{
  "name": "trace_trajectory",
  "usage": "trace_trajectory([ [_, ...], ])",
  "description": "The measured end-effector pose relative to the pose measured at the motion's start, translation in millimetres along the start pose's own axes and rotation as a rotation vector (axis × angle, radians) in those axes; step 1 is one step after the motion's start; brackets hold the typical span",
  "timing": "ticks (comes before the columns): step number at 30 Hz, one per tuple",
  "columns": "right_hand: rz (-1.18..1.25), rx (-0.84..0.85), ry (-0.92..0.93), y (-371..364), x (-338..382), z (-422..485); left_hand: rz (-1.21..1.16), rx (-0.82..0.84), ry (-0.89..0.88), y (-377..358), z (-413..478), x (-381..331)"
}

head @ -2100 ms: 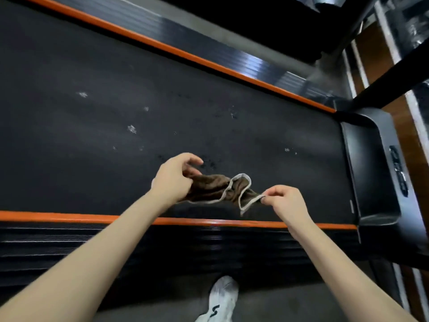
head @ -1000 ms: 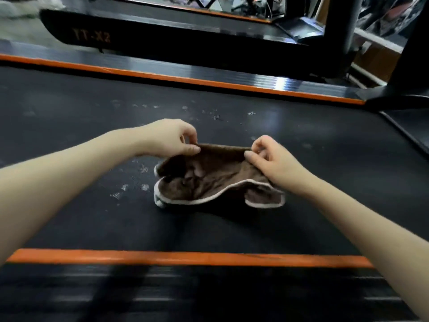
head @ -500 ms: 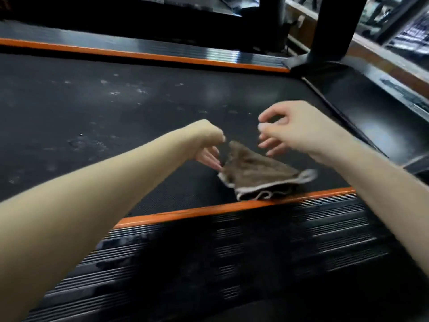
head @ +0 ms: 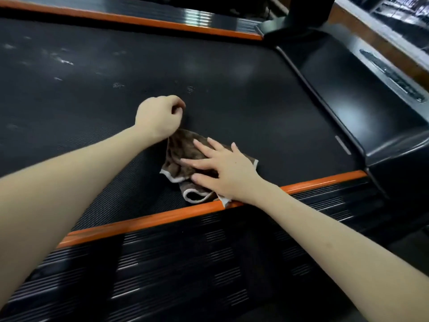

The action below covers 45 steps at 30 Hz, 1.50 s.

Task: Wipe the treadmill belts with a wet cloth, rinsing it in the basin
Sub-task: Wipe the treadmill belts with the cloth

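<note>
The right hand [head: 228,171] lies flat, fingers spread wide and straight, pressing the brown cloth [head: 183,152] onto the treadmill belt [head: 232,101]. At the cloth's 11 o'clock, the left hand [head: 157,116] is curled over its corner; I cannot tell if it holds anything. The orange trim [head: 139,223] touches the cloth at 6 o'clock. Pale specks [head: 67,62] lie well off at 10 o'clock.

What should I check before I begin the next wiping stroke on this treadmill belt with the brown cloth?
1. Right hand flat on the cloth: ok.
2. Cloth fully on the belt: not ok, one corner touches the orange strip.
3. Cloth spread smooth: not ok, it is bunched.
4. Left hand clear of the cloth: cannot tell, its palm is hidden.
5. Belt free of pale specks: not ok, several show far left.
6. Cloth wet enough: cannot tell.
</note>
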State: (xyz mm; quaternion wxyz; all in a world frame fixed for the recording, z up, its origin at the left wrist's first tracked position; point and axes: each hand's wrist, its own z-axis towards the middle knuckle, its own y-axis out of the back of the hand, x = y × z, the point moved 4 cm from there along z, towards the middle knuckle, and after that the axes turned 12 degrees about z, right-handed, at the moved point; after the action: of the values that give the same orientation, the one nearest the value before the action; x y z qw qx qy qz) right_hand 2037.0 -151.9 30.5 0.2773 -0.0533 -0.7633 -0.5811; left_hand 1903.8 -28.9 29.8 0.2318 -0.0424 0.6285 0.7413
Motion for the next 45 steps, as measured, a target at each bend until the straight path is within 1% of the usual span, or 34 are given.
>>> trace_trajectory([
  [3,0.055,-0.055,-0.008,5,-2,-2,0.113,0.052,-0.04,-17,11,8],
  [4,0.058,-0.078,-0.014,7,-1,-3,0.112,0.085,-0.034,-20,11,11],
  [5,0.07,-0.113,-0.013,9,0,-5,0.073,0.117,-0.008,-21,11,13],
  [7,0.144,-0.193,0.004,11,10,-4,-0.092,0.16,0.057,-17,10,17],
  [8,0.167,-0.189,0.01,8,17,0,-0.181,0.167,0.078,-14,10,18],
  [9,0.13,-0.143,0.015,1,23,6,-0.252,0.165,0.086,-11,10,18],
  [11,-0.071,-0.044,0.062,-17,25,19,-0.305,0.144,0.07,-6,10,20],
  [12,-0.137,-0.033,0.106,-23,22,22,-0.262,0.122,0.044,-5,10,23],
  [13,-0.152,-0.05,0.143,-23,17,24,-0.195,0.101,0.016,-4,11,26],
  [16,-0.128,-0.113,0.175,-11,-6,20,0.054,0.111,-0.051,-8,16,32],
  [18,-0.18,-0.136,0.093,4,-28,15,0.193,0.194,-0.082,-16,19,29],
  [20,-0.184,-0.19,-0.098,28,-72,5,0.298,0.258,-0.119,-25,21,21],
  [23,-0.135,-0.346,-0.408,74,-148,-17,0.444,0.261,-0.161,-36,21,13],
  [25,-0.09,-0.389,-0.521,89,-174,-20,0.471,0.251,-0.17,-38,24,10],
  [27,-0.096,-0.392,-0.526,89,-177,-19,0.481,0.249,-0.183,-38,29,6],
  [31,-0.126,-0.354,-0.422,80,-169,-32,0.484,0.252,-0.233,-42,45,-11],
  [34,-0.134,-0.343,-0.388,87,-184,-28,0.489,0.255,-0.286,-49,63,-33],
  [36,-0.093,-0.377,-0.401,97,-204,-22,0.474,0.263,-0.307,-55,76,-50],
  [39,-0.034,-0.471,-0.484,126,-246,-13,0.456,0.28,-0.318,-67,93,-69],
  [42,-0.036,-0.545,-0.546,152,-275,-2,0.454,0.29,-0.308,-81,95,-75],
  [45,-0.032,-0.511,-0.505,142,-269,-18,0.442,0.26,-0.295,-86,92,-74],
])
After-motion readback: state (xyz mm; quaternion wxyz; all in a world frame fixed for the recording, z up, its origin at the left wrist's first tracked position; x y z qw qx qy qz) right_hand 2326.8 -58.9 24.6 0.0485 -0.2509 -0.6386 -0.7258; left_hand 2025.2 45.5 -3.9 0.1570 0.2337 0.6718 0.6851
